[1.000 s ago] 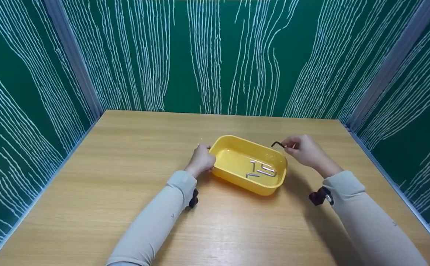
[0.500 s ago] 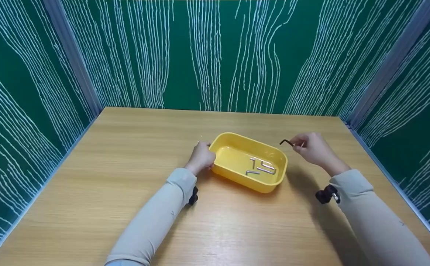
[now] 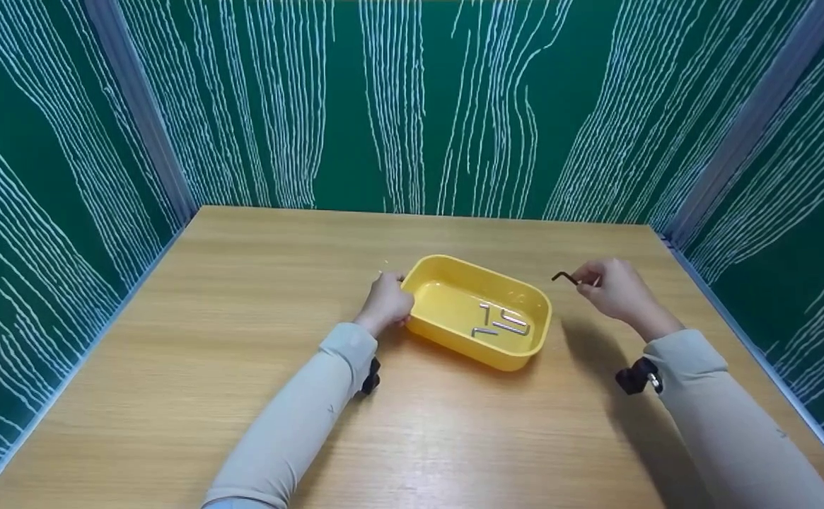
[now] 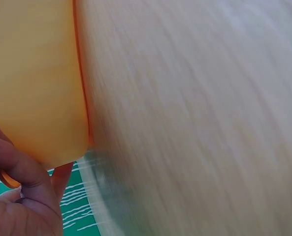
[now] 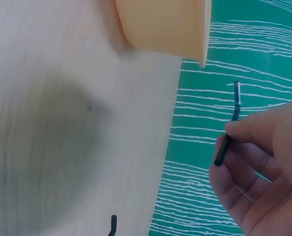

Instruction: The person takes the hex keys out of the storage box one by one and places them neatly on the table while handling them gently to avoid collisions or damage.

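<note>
A yellow plastic tub (image 3: 447, 345) is on the wooden table, several silver hex keys (image 3: 509, 328) lying in its right half. My left hand (image 3: 385, 300) grips the tub's left end by the rim; in the left wrist view the fingers of that left hand (image 4: 25, 196) curl at its corner. To the right of the tub, my right hand (image 3: 613, 286) pinches a dark hex key (image 3: 564, 276) above the table. The right wrist view shows this black hex key (image 5: 236, 103) between thumb and fingertips, its bent end pointing away from the palm.
A short dark bent rod end (image 5: 113, 226) shows at the bottom of the right wrist view; the rest is cut off. Green panels with white lines (image 3: 341, 106) stand behind and beside the table (image 3: 171, 353). Both wrists carry small black devices (image 3: 638, 376).
My right hand has moved to the right, away from the tub's far right corner, with the dark hex key still pinched. The left hand and the tub stay nearly in place.
</note>
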Motion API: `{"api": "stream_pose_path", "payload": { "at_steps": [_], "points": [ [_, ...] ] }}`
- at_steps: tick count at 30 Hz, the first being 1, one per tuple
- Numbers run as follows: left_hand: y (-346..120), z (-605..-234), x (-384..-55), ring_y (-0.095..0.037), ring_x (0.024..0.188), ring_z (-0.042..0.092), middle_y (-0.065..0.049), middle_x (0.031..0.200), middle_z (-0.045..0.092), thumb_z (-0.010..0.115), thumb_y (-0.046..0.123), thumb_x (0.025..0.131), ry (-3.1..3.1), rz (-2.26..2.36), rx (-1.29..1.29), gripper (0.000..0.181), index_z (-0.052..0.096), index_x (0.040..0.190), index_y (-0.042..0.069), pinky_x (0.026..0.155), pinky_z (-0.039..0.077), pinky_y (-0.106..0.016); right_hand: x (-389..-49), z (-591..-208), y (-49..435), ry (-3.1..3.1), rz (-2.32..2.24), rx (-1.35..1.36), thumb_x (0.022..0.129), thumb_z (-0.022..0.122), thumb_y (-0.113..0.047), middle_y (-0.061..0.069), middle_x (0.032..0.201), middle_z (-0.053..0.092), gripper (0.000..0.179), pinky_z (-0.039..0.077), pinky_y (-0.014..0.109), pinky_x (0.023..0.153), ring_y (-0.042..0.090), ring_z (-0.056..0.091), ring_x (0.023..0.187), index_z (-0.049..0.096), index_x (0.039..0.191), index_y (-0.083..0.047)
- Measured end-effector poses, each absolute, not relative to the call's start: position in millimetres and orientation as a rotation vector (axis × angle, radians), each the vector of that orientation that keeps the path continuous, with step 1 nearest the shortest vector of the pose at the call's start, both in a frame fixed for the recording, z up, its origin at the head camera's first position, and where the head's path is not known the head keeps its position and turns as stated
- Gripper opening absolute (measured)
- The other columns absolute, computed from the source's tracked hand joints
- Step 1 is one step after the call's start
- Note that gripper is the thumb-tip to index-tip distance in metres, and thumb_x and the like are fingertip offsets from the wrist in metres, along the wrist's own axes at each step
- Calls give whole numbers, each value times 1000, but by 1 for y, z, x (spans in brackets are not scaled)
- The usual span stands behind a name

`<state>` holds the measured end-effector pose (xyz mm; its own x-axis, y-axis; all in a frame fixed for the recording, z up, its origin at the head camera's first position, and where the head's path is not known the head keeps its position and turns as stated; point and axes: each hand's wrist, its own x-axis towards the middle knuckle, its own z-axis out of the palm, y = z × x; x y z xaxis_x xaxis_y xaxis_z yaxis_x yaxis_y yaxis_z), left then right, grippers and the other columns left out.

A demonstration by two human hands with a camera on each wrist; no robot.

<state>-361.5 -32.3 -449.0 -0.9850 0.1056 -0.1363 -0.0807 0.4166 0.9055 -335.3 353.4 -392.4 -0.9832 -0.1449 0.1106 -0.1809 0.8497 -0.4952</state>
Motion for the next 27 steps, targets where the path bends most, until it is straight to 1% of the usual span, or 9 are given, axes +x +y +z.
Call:
{"api": "stream_pose_path", "payload": {
  "at_steps": [7,15,21,27],
  "points": [
    [-32,-448,-360,-11,43,47,-4,65,55,49,-9,97,2486,1611,7,47,60,142,-1,40,42,-21,-335,-396,361,-2996,821,172,102,66,-4,26,111,73,21,53,29,71,32,61,91,76,118,6],
    [-33,-450,-359,-10,41,48,-4,64,55,52,-7,95,2522,1595,40,46,62,139,-2,38,42,-19,-334,-405,369,-2980,740,227,100,65,-6,24,105,76,22,50,31,70,30,64,87,76,114,8],
    [-33,-449,-360,-11,42,49,-4,64,55,53,-7,97,2515,1585,19,46,61,142,-1,39,43,-20,-334,-409,377,-3003,748,188,100,65,-5,26,108,74,22,54,35,73,34,66,93,75,115,8],
    [-32,-448,-361,-12,43,49,-6,68,57,53,-7,97,2515,1576,-6,50,60,146,0,39,43,-21,-335,-412,383,-2999,722,199,99,65,-4,25,106,74,22,55,37,75,34,67,93,75,114,9]
  ]
}}
